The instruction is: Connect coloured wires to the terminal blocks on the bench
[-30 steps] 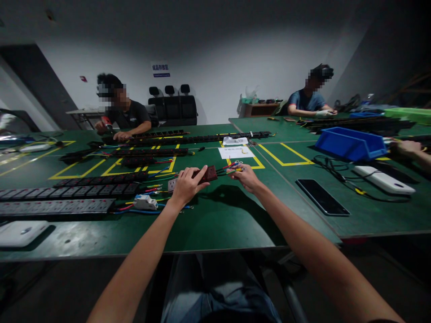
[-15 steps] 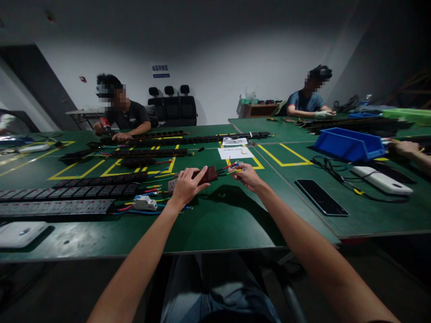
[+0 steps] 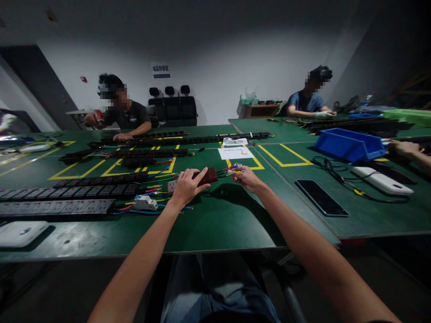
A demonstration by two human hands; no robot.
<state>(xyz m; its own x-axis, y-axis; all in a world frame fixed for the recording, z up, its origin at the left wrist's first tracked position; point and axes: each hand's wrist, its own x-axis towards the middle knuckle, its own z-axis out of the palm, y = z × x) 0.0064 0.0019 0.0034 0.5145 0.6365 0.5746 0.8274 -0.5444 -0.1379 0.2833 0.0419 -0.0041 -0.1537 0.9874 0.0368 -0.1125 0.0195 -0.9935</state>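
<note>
My left hand (image 3: 186, 186) is closed over a dark red socket module (image 3: 211, 174), its thumb lying along the top. Several coloured wires (image 3: 224, 170) come out of the module's right end. My right hand (image 3: 248, 177) pinches these wires near their ends, where small terminals show at the fingertips. A grey socket piece (image 3: 171, 186) shows just left of my left hand; whether it joins the red module is hidden by the hand. Left of it lie socket strips (image 3: 67, 193) with loose wire ends. A white circuit breaker (image 3: 144, 202) sits among the wires.
White paper sheets (image 3: 235, 153) lie beyond my hands. To the right are a phone (image 3: 321, 197), a blue bin (image 3: 349, 144), black cables and a white power bank (image 3: 382, 180). Another white device (image 3: 23, 234) lies at the near left. Co-workers sit across the green table (image 3: 215, 233).
My left hand stays on the socket module, and my right hand has barely shifted on the wires. Across the table, the left co-worker's hand with the red tool has moved up and left.
</note>
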